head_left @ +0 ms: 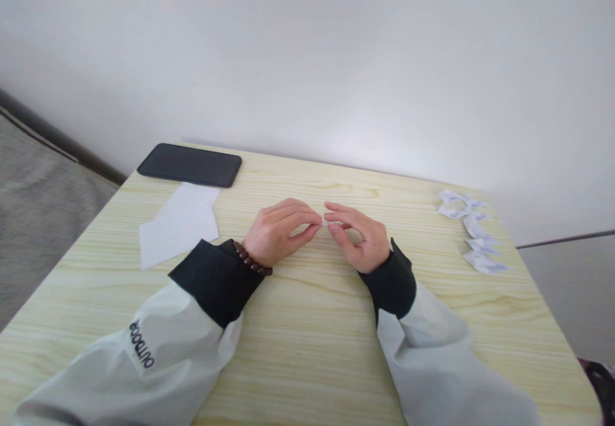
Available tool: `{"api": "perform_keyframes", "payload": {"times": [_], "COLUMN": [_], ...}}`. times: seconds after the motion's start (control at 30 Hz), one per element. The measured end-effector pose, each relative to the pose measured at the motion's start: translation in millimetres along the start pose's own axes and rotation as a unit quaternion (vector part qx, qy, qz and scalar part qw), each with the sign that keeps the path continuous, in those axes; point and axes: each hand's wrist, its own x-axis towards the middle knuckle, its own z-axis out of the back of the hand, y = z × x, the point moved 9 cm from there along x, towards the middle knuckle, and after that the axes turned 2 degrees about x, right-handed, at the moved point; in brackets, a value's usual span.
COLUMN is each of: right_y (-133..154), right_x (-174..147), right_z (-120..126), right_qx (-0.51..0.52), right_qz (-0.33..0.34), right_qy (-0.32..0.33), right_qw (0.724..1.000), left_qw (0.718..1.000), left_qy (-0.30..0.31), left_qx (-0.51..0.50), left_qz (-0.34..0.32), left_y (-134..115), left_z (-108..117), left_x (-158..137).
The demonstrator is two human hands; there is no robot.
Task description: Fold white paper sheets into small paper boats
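Over the middle of the table, my left hand point(283, 229) pinches a small piece of folded white paper point(325, 223) between thumb and fingertips. My right hand point(361, 237) faces it from the other side, its thumb and fingers closed around the paper's right end. Only a sliver of the paper shows between the fingertips, so its folded shape is hidden. Far to the right of my right hand, several folded white paper pieces point(475, 226) with pointed ends lie in a rough column. Flat white paper sheets point(180, 224) overlap one another left of my left hand.
A black smartphone point(191, 164) lies at the table's back left, just behind the sheets. The light wood-grain table point(298, 349) meets a white wall point(327, 67) at its far edge. Grey fabric point(43, 214) shows beyond the left side.
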Motion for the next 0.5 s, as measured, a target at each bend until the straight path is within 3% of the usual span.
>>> {"api": "perform_keyframes", "payload": {"times": [0.17,0.5], "right_y": [17.2,25.9], "right_x": [-1.3,-4.4], "right_z": [3.3,-4.7], "right_qx": [-0.061,-0.114], "right_qz": [0.101,0.145], "right_qy": [-0.023,0.003], "right_qw": [0.993,0.983], "left_qw": [1.000,1.000], "left_qy": [0.008,0.028], "left_qx": [-0.007,0.003], "left_qz": [0.000,0.001], "left_y": [-1.1,-4.0], "left_z": [-1.3,-5.3], "left_x": [0.4,0.6]}}
